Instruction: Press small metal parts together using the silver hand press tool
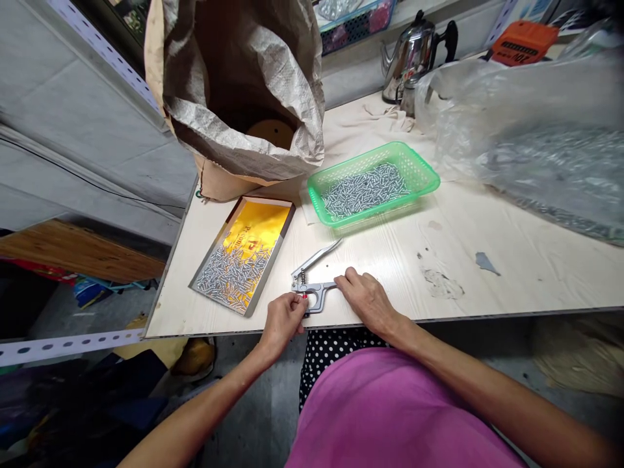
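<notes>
Tabletop (380, 273) bright, shadows soft. Inside of sack (292, 149) dark; clutter (112, 396) at near left dim. Glare on kettle (412, 55) and plastic bag (526, 123). Wide-angle stretch at edges; far right corner blurred; pliers (316, 286) fairly sharp.

Pliers (316, 286): I see grey metal, held by the front edge of the table (511, 227), working end to the left.
Upper handle (316, 258): raised, slanting up and right, spread from the lower handle (330, 285).
Spring (303, 277): dark, coiled, between the two.
Red piece (305, 296): small; I can't tell whether it touches the pliers.
</notes>
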Tool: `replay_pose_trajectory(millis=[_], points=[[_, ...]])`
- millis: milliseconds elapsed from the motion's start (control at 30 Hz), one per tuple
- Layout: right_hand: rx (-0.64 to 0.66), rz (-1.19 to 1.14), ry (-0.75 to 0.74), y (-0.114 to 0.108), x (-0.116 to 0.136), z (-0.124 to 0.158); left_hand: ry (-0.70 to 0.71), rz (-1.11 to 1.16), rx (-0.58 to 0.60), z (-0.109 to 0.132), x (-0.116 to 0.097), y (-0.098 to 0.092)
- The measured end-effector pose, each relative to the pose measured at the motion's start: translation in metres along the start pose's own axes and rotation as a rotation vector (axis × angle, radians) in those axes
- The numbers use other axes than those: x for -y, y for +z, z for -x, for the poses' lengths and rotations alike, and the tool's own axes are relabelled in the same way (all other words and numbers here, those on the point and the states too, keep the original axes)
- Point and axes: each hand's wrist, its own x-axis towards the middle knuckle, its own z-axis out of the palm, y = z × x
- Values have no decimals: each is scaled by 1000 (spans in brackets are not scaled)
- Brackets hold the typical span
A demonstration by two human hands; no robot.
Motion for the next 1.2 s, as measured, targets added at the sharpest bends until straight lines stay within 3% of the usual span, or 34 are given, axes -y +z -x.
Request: replay_pose_trajectory(millis=[200,267,367,433,633,933,1100,1200], points=[[-39,39,11,1,2,-1,284,-251,-205,1,-2,-8],[-44,43,11,1,2,-1,194,-154,-168,1,-2,-11],[-44,48,8,2,2,-1,-87,140,-26,0,-1,-13],[-40,51,5,2,2,-1,-172,287,3,-2,2,-12],[-42,69,15,1,4,-2,-195,443,36,-6,8,-5],[-31,76,6,2,4,-3,-233,393,103,-7,7,-8],[100,72,38,-3,4,-6,-223,333,155,-8,4,-11],[206,-11,56,-12,1,-8,-186,222,80,-2,2,-12]])
